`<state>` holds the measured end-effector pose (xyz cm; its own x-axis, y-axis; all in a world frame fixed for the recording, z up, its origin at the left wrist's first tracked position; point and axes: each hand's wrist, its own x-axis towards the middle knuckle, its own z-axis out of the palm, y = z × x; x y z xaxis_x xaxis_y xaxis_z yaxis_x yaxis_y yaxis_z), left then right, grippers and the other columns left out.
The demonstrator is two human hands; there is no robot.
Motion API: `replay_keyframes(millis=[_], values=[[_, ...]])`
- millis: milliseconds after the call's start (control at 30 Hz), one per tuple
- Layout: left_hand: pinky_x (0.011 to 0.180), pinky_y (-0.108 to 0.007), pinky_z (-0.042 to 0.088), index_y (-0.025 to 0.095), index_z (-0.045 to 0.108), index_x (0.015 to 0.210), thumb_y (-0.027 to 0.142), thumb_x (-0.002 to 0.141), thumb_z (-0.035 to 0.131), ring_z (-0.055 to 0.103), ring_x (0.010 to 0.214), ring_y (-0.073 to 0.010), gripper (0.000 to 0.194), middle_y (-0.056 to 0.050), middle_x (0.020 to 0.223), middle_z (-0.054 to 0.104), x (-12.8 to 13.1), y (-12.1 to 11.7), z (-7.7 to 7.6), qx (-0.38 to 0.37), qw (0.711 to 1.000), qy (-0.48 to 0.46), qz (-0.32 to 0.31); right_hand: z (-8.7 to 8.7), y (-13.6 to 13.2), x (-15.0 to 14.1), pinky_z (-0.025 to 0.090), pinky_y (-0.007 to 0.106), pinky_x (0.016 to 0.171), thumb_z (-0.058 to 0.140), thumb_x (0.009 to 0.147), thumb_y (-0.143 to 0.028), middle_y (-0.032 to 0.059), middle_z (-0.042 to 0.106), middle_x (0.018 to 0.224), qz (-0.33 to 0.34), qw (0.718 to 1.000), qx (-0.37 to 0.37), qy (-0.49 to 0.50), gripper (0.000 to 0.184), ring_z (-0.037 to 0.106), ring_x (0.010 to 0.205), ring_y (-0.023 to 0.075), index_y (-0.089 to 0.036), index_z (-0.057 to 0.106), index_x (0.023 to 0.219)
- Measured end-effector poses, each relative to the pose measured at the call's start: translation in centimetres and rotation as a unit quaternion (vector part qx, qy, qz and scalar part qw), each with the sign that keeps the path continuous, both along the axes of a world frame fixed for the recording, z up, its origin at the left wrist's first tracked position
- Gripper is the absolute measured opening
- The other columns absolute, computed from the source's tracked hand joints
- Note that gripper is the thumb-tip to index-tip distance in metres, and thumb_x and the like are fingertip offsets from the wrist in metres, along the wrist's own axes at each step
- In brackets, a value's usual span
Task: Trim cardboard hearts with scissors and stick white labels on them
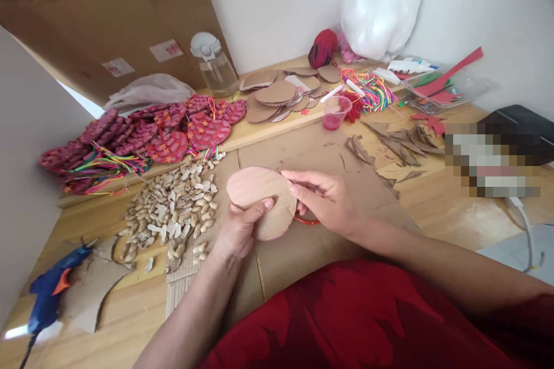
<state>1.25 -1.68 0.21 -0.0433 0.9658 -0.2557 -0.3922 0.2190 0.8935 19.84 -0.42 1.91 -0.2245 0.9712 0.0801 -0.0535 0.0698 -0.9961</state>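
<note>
My left hand [242, 228] grips a rounded cardboard cutout [262, 190], its thumb lying across the face and the fingers hidden underneath. The cutout is pale brown, held tilted above a larger cardboard sheet [298, 265]. At its right edge my right hand [322, 199] pinches the rim between thumb and forefinger, other fingers curled. Below that hand a thin red curved piece [306, 219] shows on the sheet; most of it is hidden, so I cannot tell its kind. Peanut shells [182, 202] lie in a heap left of my left hand.
A blue glue gun [52, 285] lies at left beside a cardboard scrap [93, 285]. Behind are decorated red pieces [208, 130], stacked cardboard cutouts [277, 92], a water bottle [214, 66] and a cup of pink liquid [335, 112]. Torn strips [407, 141] lie at right.
</note>
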Motion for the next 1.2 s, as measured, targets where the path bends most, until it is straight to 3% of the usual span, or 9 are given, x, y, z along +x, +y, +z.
replay_keyframes(millis=[100, 200, 267, 433, 567, 700, 867, 1000, 1200], values=[[0.09, -0.034, 0.056, 0.019, 0.068, 0.122, 0.021, 0.064, 0.089, 0.071, 0.099, -0.0232, 0.063, -0.007, 0.109, 0.077, -0.2, -0.1, 0.2, 0.001, 0.999, 0.015, -0.036, 0.2, 0.9, 0.4, 0.05, 0.021, 0.045, 0.067, 0.086, -0.04, -0.0013, 0.067, 0.07, 0.063, 0.995, -0.083, 0.012, 0.04, 0.056, 0.048, 0.0083, -0.016, 0.065, 0.118], [0.087, -0.033, 0.056, 0.016, 0.07, 0.12, 0.022, 0.063, 0.09, 0.071, 0.096, -0.0233, 0.061, -0.009, 0.109, 0.077, -0.3, -0.4, 0.4, -0.014, 0.995, 0.033, -0.092, 0.6, 1.3, 0.9, 0.042, 0.018, 0.038, 0.067, 0.083, -0.046, -0.0051, 0.057, 0.054, 0.122, 0.984, -0.127, -0.031, 0.03, 0.051, 0.042, 0.0073, -0.016, 0.063, 0.085], [0.087, -0.033, 0.056, 0.015, 0.071, 0.117, 0.024, 0.061, 0.091, 0.071, 0.097, -0.025, 0.06, -0.011, 0.112, 0.076, -0.4, -0.5, 0.6, -0.032, 0.992, 0.038, -0.114, 0.7, 1.4, 1.1, 0.039, 0.016, 0.035, 0.067, 0.083, -0.048, -0.0066, 0.052, 0.048, 0.131, 0.981, -0.128, -0.057, 0.033, 0.048, 0.039, 0.0067, -0.018, 0.056, 0.072], [0.08, -0.032, 0.057, 0.014, 0.073, 0.111, 0.038, 0.069, 0.086, 0.072, 0.091, -0.025, 0.05, -0.013, 0.108, 0.076, -0.6, 0.0, 0.9, -0.061, 0.994, -0.016, -0.094, 0.3, 1.7, 1.2, 0.038, 0.015, 0.032, 0.072, 0.078, -0.051, -0.0061, 0.054, 0.05, 0.061, 0.989, -0.127, -0.045, 0.038, 0.048, 0.037, 0.0055, -0.018, 0.056, 0.07], [0.067, -0.023, 0.056, 0.019, 0.072, 0.115, 0.041, 0.077, 0.08, 0.069, 0.081, -0.0155, 0.045, -0.009, 0.111, 0.074, -1.1, 0.6, 1.0, -0.014, 0.999, -0.038, -0.026, -0.1, 2.5, 1.3, 0.037, 0.016, 0.029, 0.078, 0.072, -0.052, -0.0053, 0.056, 0.052, -0.021, 0.987, -0.16, 0.016, 0.039, 0.047, 0.036, 0.0054, -0.018, 0.058, 0.069], [0.055, -0.019, 0.053, 0.023, 0.069, 0.122, 0.041, 0.077, 0.079, 0.063, 0.066, -0.0093, 0.049, -0.005, 0.109, 0.072, -1.2, 0.6, 1.1, 0.04, 0.999, -0.009, -0.017, -0.2, 2.9, 1.2, 0.034, 0.015, 0.028, 0.081, 0.066, -0.052, -0.0061, 0.056, 0.051, -0.052, 0.978, -0.194, 0.053, 0.04, 0.046, 0.035, 0.0051, -0.019, 0.059, 0.07], [0.069, -0.024, 0.058, 0.023, 0.067, 0.126, 0.041, 0.081, 0.076, 0.069, 0.093, -0.0179, 0.05, -0.011, 0.135, 0.063, -1.2, 0.4, 1.1, 0.084, 0.996, -0.018, -0.037, -0.4, 2.7, 0.9, 0.033, 0.015, 0.027, 0.079, 0.068, -0.052, -0.0066, 0.055, 0.05, -0.064, 0.976, -0.197, 0.065, 0.04, 0.045, 0.034, 0.0049, -0.019, 0.057, 0.07], [0.09, -0.027, 0.056, 0.026, 0.061, 0.134, 0.022, 0.067, 0.088, 0.062, 0.12, -0.0236, 0.072, -0.01, 0.146, 0.055, -1.0, 0.3, 1.2, 0.125, 0.989, -0.011, -0.076, -0.7, 2.9, 0.9, 0.035, 0.015, 0.029, 0.081, 0.066, -0.05, -0.0076, 0.052, 0.048, -0.065, 0.969, -0.218, 0.092, 0.041, 0.042, 0.034, 0.0042, -0.019, 0.056, 0.071], [0.101, -0.03, 0.051, 0.025, 0.057, 0.137, 0.018, 0.063, 0.089, 0.058, 0.127, -0.0256, 0.08, -0.01, 0.147, 0.054, -0.5, 0.2, 1.3, 0.134, 0.989, 0.007, -0.064, -0.7, 2.9, 0.9, 0.033, 0.015, 0.029, 0.082, 0.066, -0.051, -0.0078, 0.052, 0.049, -0.062, 0.968, -0.225, 0.09, 0.042, 0.043, 0.035, 0.0048, -0.02, 0.054, 0.072]])
